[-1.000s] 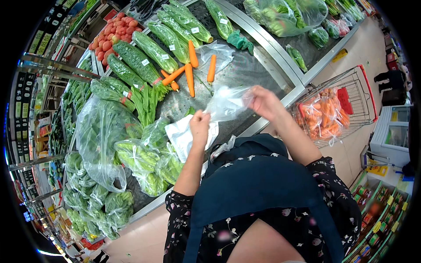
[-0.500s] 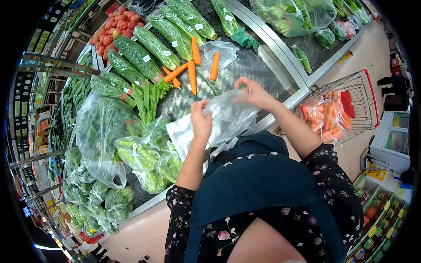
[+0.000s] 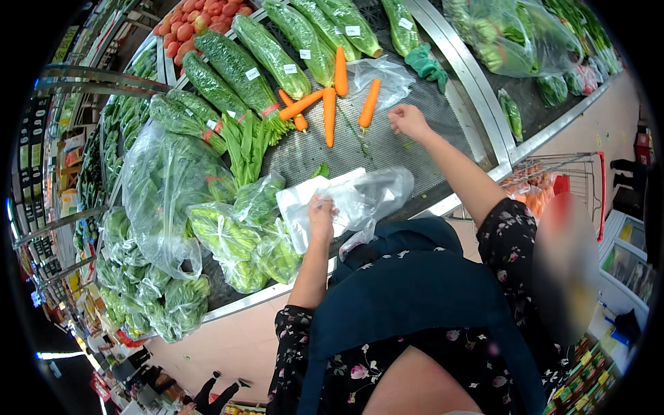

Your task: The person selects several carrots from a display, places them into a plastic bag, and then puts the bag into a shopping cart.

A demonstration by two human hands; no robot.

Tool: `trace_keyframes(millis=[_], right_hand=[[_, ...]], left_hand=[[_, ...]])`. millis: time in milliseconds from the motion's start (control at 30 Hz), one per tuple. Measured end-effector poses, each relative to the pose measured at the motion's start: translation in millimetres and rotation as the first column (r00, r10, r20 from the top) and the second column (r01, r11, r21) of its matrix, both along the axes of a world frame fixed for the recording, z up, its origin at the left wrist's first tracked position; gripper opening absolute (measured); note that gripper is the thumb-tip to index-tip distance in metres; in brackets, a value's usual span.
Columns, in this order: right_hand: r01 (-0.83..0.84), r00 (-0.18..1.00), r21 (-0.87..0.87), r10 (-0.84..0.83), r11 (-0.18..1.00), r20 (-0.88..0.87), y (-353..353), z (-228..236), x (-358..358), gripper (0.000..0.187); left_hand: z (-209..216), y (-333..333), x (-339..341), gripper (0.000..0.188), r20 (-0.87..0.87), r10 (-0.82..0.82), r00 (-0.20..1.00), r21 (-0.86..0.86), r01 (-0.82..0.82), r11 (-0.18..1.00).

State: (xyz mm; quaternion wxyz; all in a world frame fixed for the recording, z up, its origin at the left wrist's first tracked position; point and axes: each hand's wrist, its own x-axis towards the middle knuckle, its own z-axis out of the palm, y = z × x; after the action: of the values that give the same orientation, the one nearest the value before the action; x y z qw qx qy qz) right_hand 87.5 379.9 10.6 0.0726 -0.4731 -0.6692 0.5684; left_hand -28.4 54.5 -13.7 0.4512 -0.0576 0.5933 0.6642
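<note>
My left hand (image 3: 321, 214) pinches a clear plastic bag (image 3: 380, 190) near its edge, over a white stack of bags at the front of the display. The bag spreads to the right, loose and flat. My right hand (image 3: 409, 122) is off the bag, its fingers loosely bent with nothing visible in them. Just left of its fingertips lies a single carrot (image 3: 369, 104), apart from them. Farther left, several more carrots (image 3: 329, 117) lie crossed on the dark mesh mat (image 3: 429, 159). A flat clear bag (image 3: 387, 79) lies behind the single carrot.
Wrapped leafy bunches (image 3: 270, 52) line the back, with a green glove (image 3: 426, 66) beside them. Bagged greens (image 3: 225, 232) and tomatoes (image 3: 190, 24) are at the left. A metal rail (image 3: 477, 104) borders the mat. A shopping cart (image 3: 584, 173) holding bagged carrots stands right.
My right hand has let go of the plastic bag and moved forward toward the single carrot. My left hand keeps the bag, which now lies flatter. The view has shifted slightly.
</note>
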Motion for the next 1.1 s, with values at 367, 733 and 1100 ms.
trace_keyframes(millis=[367,733,1100], right_hand=[[0.227,0.896,0.066,-0.235,0.972,0.378,3.5,-37.9,-102.8,0.059],[0.171,0.925,0.179,-0.221,0.969,0.311,-57.4,-59.0,-182.5,0.058],[-0.453,0.785,0.028,0.414,0.891,-0.462,-104.1,49.6,-99.9,0.040]], left_hand=[[-3.4,-3.8,-11.8,0.027,-0.050,-0.088,0.995,-0.161,0.078,0.984],[2.6,13.3,-24.0,0.023,-0.141,-0.041,0.989,-0.182,0.014,0.983],[0.4,7.5,-3.1,0.008,-0.319,-0.112,0.941,-0.126,0.075,0.989]])
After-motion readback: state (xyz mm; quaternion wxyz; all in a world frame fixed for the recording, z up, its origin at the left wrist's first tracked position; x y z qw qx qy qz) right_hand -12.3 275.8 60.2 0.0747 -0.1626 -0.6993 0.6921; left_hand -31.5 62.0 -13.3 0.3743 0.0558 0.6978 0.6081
